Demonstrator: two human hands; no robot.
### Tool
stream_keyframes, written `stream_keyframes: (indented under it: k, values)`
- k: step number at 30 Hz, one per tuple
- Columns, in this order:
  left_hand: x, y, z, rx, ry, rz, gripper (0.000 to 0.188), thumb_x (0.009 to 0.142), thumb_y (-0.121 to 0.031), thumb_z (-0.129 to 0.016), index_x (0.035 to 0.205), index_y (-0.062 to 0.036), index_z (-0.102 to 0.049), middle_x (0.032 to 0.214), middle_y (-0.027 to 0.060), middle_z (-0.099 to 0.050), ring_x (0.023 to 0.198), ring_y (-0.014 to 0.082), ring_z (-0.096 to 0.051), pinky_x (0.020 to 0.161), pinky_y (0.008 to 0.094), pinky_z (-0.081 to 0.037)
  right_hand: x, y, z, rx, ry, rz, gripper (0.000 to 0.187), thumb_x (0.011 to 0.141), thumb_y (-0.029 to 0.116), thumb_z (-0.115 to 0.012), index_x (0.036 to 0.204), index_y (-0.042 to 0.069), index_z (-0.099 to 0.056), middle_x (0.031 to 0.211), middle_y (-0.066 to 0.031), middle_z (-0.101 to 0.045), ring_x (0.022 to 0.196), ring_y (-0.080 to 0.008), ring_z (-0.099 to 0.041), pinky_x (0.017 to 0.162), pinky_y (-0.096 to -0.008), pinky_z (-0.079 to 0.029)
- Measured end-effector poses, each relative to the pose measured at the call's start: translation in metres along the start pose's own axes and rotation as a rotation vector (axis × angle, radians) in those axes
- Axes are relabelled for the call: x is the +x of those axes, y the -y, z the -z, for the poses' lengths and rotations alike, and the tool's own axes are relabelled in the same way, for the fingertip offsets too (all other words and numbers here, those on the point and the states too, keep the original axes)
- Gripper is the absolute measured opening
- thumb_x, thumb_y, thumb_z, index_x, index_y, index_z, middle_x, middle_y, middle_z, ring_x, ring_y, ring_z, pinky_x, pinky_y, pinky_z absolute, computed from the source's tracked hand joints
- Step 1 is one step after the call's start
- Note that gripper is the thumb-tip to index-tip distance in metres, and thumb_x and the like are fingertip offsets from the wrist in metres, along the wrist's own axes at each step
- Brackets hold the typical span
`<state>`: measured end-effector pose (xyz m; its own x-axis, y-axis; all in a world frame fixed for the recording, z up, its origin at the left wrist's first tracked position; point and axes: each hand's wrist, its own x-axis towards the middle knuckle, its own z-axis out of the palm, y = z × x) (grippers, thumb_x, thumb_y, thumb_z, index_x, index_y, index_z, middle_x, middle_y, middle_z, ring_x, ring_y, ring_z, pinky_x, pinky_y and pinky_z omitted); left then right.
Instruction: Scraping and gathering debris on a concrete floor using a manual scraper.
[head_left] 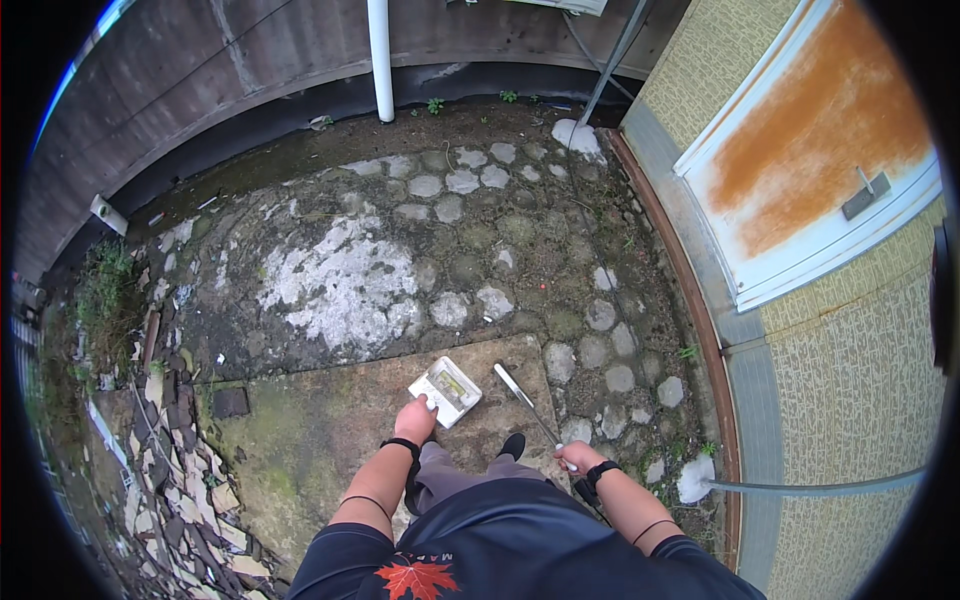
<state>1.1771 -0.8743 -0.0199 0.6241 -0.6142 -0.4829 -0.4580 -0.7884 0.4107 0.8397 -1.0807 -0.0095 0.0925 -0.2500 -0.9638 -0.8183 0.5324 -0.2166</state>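
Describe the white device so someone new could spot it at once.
Find the broad mossy slab underfoot. Over it, the left hand grips a boxy white device. Unlike the long, thin rod in the right hand, it has a yellowish panel.

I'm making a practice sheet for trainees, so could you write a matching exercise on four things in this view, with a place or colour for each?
Things:
1. white box
2. rod
3. door
4. broken slabs

Places or colours:
A. patched orange and white
B. in the right hand
C. heaped on the ground at left
D. in the left hand

Pairs: 1-D, 2-B, 3-A, 4-C
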Motion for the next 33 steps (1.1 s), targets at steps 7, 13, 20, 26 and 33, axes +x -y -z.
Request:
stream_keyframes:
  k: [7,13,20,26,33]
  values:
    - [0.001,-0.001,0.000,-0.002,0.012,0.008,0.029,0.084,-0.030,-0.058,0.097,-0.0045,-0.055,0.087,0.0201,-0.065,0.085,0.0359,-0.063,0.075,0.0455,-0.051,0.003,-0.001,-0.001,-0.011,0.001,0.010,0.024,0.082,0.013,-0.060,0.061,0.002,-0.056,0.049,-0.0083,-0.052,0.036,-0.0192,-0.046,0.032,-0.0336,-0.032]
    - [0.002,-0.001,0.001,0.006,0.009,0.019,0.030,0.084,-0.031,-0.059,0.097,-0.0045,-0.055,0.088,0.0198,-0.065,0.086,0.0356,-0.063,0.075,0.0453,-0.051,-0.004,0.003,0.000,-0.059,0.028,0.001,0.016,0.084,0.012,-0.060,0.070,0.003,-0.057,0.053,-0.0049,-0.054,0.042,-0.0147,-0.051,0.035,-0.0290,-0.035]
    - [0.002,0.000,0.001,0.001,-0.007,0.000,0.030,0.084,-0.031,-0.059,0.097,-0.0048,-0.055,0.088,0.0195,-0.065,0.086,0.0352,-0.063,0.075,0.0452,-0.051,-0.006,0.004,-0.001,-0.095,0.031,0.001,0.018,0.084,0.012,-0.059,0.068,0.004,-0.057,0.053,-0.0052,-0.054,0.041,-0.0150,-0.050,0.035,-0.0295,-0.034]
    - [0.002,0.000,0.001,-0.001,-0.012,0.006,0.029,0.083,-0.031,-0.059,0.097,-0.0056,-0.055,0.088,0.0191,-0.065,0.086,0.0353,-0.063,0.075,0.0453,-0.051,0.003,0.001,0.002,-0.045,0.018,0.006,0.026,0.083,0.016,-0.060,0.060,0.004,-0.056,0.050,-0.0070,-0.054,0.036,-0.0180,-0.046,0.033,-0.0329,-0.032]
    - [0.002,-0.001,0.003,-0.005,-0.010,0.006,0.029,0.084,-0.031,-0.059,0.096,-0.0054,-0.055,0.088,0.0194,-0.065,0.086,0.0354,-0.063,0.075,0.0454,-0.051,0.000,0.003,0.003,-0.042,0.031,0.005,0.028,0.083,0.016,-0.060,0.058,0.005,-0.056,0.050,-0.0065,-0.054,0.036,-0.0174,-0.047,0.034,-0.0321,-0.032]
